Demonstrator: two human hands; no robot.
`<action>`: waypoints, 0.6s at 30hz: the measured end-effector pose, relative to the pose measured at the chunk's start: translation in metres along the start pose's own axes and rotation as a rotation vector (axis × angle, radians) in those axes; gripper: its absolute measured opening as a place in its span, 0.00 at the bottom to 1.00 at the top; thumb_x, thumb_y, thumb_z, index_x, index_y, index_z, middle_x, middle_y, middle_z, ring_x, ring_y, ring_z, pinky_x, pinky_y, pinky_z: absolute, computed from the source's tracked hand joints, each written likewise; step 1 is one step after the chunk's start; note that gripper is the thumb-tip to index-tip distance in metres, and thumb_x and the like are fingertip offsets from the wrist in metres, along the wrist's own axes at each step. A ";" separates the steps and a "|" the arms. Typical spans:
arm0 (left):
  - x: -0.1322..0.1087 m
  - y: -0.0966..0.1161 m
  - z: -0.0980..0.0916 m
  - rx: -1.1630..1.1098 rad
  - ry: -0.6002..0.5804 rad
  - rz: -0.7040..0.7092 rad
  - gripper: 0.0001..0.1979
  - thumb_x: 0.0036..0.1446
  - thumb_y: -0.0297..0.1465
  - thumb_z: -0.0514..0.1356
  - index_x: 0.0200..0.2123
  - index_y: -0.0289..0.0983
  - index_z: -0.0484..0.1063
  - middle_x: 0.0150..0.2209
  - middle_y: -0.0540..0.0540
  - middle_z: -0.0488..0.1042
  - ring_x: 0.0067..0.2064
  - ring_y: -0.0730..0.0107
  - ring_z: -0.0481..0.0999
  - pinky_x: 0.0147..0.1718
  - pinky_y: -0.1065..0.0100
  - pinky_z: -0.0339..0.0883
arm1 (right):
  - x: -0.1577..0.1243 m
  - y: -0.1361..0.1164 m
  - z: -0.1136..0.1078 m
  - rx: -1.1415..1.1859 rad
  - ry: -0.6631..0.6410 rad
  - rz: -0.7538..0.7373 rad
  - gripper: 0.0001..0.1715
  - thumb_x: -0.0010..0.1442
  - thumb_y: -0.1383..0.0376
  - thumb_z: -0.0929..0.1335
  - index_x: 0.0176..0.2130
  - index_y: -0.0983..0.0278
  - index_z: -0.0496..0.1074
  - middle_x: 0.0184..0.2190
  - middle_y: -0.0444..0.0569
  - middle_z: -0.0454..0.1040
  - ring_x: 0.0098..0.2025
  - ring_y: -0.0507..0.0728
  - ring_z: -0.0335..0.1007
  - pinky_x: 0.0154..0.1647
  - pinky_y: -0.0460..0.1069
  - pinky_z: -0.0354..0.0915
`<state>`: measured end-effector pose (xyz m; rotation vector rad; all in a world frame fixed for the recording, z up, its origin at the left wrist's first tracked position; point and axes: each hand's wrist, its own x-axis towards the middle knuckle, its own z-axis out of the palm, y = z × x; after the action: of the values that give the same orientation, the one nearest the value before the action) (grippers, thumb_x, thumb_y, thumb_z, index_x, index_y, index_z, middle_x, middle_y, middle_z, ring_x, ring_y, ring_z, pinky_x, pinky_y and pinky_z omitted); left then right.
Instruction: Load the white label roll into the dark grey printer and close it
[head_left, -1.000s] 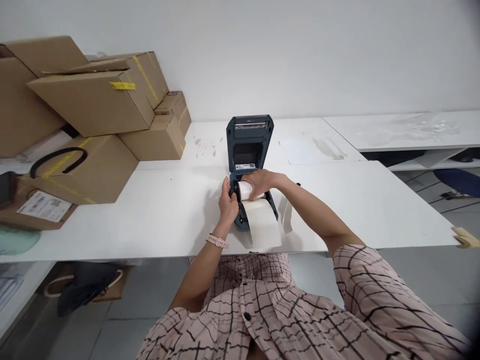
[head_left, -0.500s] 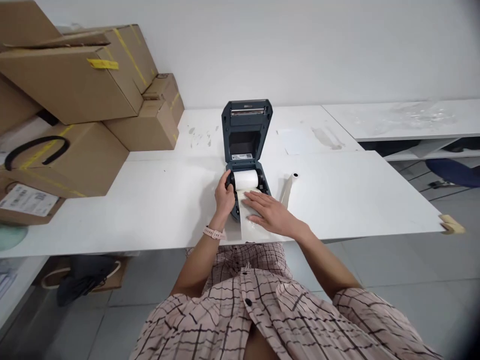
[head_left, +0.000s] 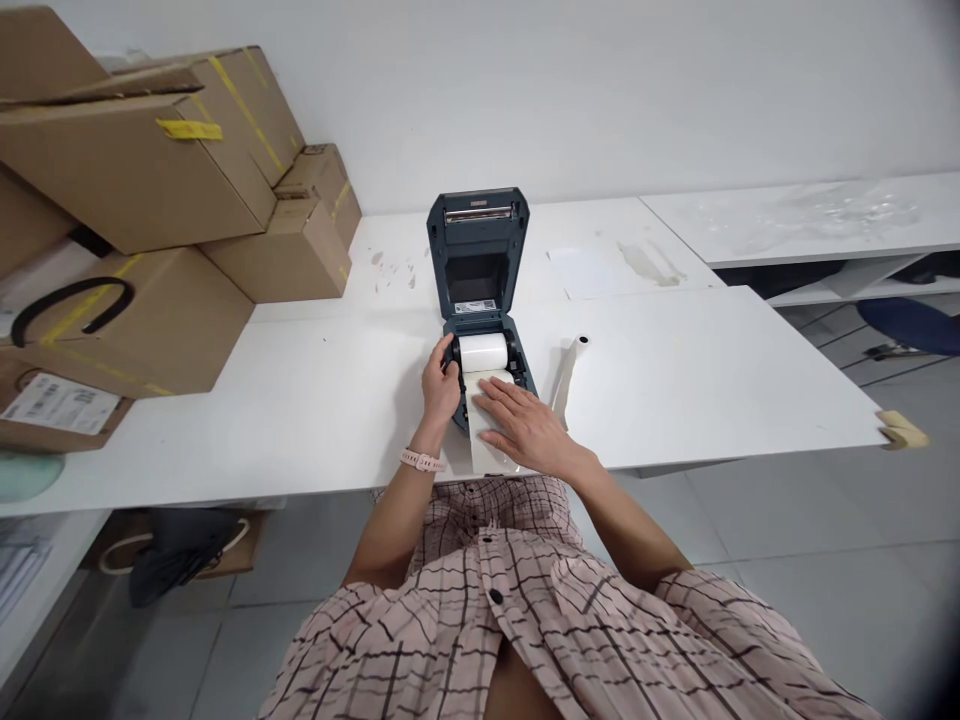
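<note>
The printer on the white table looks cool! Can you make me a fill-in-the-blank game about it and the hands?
1. The lid of the printer is ____.
2. The roll inside the printer is coloured ____.
3. The right hand rests on ____ of the paper strip.
4. The pink wristband is on the ____ wrist.

Missing words: open; white; top; left.

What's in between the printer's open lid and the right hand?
The head view shows the white roll, then a bit of paper strip, between the open lid and the right hand.
</note>
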<state>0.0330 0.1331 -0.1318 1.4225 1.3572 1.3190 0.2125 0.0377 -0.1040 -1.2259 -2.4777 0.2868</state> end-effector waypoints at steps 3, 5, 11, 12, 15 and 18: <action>-0.018 0.007 -0.002 -0.034 -0.046 -0.084 0.26 0.69 0.40 0.56 0.68 0.42 0.66 0.73 0.42 0.63 0.75 0.53 0.60 0.73 0.53 0.53 | -0.004 0.000 -0.001 0.059 -0.003 0.011 0.36 0.73 0.49 0.64 0.71 0.63 0.64 0.75 0.58 0.56 0.78 0.69 0.49 0.76 0.68 0.55; -0.042 0.013 -0.005 -0.064 -0.105 -0.166 0.32 0.69 0.45 0.56 0.72 0.46 0.58 0.77 0.44 0.54 0.77 0.52 0.53 0.74 0.51 0.52 | -0.005 0.006 -0.011 0.186 -0.022 -0.027 0.38 0.70 0.46 0.67 0.70 0.60 0.65 0.74 0.57 0.59 0.77 0.69 0.52 0.76 0.69 0.55; -0.104 0.025 -0.014 -0.128 -0.201 -0.279 0.53 0.59 0.53 0.65 0.77 0.52 0.38 0.80 0.47 0.39 0.79 0.47 0.46 0.71 0.53 0.61 | 0.059 0.079 -0.083 0.554 0.525 0.156 0.36 0.69 0.38 0.63 0.65 0.54 0.70 0.68 0.51 0.71 0.71 0.63 0.66 0.74 0.66 0.60; -0.106 0.025 -0.016 -0.136 -0.206 -0.295 0.54 0.59 0.53 0.66 0.77 0.52 0.37 0.80 0.46 0.40 0.79 0.46 0.47 0.70 0.53 0.62 | 0.082 0.096 -0.095 0.581 0.603 0.211 0.41 0.68 0.35 0.62 0.68 0.55 0.66 0.71 0.52 0.66 0.74 0.64 0.60 0.75 0.66 0.56; -0.102 0.025 -0.019 -0.142 -0.218 -0.312 0.55 0.57 0.53 0.67 0.77 0.50 0.38 0.80 0.45 0.43 0.78 0.44 0.51 0.69 0.53 0.65 | 0.151 0.132 -0.118 0.717 0.554 0.326 0.48 0.66 0.30 0.55 0.71 0.52 0.59 0.76 0.48 0.57 0.77 0.64 0.51 0.76 0.68 0.51; -0.097 0.021 -0.021 -0.143 -0.213 -0.292 0.54 0.57 0.53 0.68 0.77 0.49 0.42 0.79 0.44 0.48 0.76 0.44 0.55 0.70 0.53 0.64 | 0.186 0.134 -0.123 0.767 0.460 0.289 0.50 0.66 0.28 0.50 0.69 0.54 0.62 0.73 0.48 0.62 0.75 0.63 0.55 0.77 0.66 0.51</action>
<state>0.0264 0.0324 -0.1247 1.1803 1.2476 1.0217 0.2548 0.2693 0.0060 -1.1238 -1.5559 0.8306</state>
